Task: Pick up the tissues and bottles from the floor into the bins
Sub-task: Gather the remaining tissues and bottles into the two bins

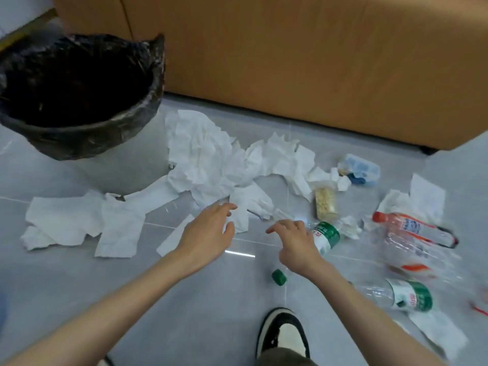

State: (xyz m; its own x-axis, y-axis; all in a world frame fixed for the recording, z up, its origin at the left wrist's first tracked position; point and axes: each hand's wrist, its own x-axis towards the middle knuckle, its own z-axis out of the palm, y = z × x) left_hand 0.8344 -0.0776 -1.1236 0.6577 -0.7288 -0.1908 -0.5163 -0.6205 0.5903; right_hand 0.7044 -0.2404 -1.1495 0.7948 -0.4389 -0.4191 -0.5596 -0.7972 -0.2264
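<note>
A round bin (118, 167) with a smooth grey wall and a crinkled, glossy black liner (87, 143) stands on the pale grey tiled floor (66, 281), in front of a wooden panel (290, 62). Against the bin's right side lies a heap of crumpled white tissues (208, 154), soft and creased, trailing away to the right. A second patch of flatter tissue sheets (79, 220) lies just in front of the bin. The left hand (208, 233) hovers at the near edge of the heap, right of the bin, fingers spread wide and holding nothing. The right hand (295, 241), farther right of the bin, has its fingers loosely bent with the index finger stretched back toward the bin, and nothing shows in its grasp. It overlaps a clear green-labelled bottle (327, 235) whose ends are too blurred to give its axis. Four plastic bottles can be counted, all lying on the floor well right of the bin: this one, a second green-labelled bottle (412, 297) with its long axis running left to right, a red-capped bottle (412, 228) whose cap points back toward the bin, and a crushed bottle (412, 268) with an orange band. One loose green cap (279, 277) sits near the right wrist. A packet (326, 203) of pale yellow bits and a blue-tinted container (361, 167) lie right of the heap. One black-and-white shoe (284, 334) shows at the bottom edge.
</note>
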